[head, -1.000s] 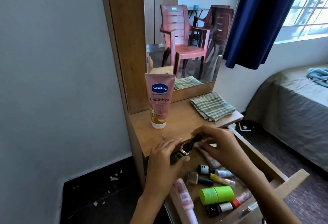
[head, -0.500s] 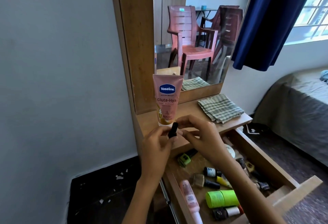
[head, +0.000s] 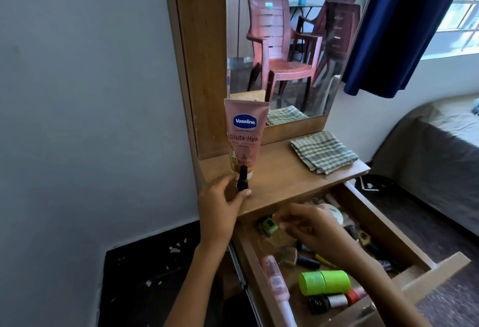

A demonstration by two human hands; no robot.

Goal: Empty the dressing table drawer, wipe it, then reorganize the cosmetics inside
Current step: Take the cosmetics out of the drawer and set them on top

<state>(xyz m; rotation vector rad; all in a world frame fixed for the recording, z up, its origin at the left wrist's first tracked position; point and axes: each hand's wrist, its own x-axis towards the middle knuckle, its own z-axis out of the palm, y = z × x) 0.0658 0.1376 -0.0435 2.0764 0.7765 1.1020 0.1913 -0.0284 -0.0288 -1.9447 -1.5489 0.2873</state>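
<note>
Emptying barely begun: my left hand [head: 220, 197] pinches a dark bottle [head: 242, 179] upright on the bench [head: 280, 171] beside the tube [head: 245, 135]; my right hand [head: 308, 225], grip blurred beyond telling, reaches into the drawer [head: 388, 236], crowded with cosmetics. Cloth [head: 322, 152] unused.

Dressing table top [head: 280, 171]: matt wood-grain laminate. Drawer [head: 388, 225]: same wood finish. Vaseline tube [head: 245, 135]: smooth pink plastic, slight sheen. Checked cloth [head: 324, 152]: woven fabric. Mirror [head: 298, 41]: glossy glass.
</note>
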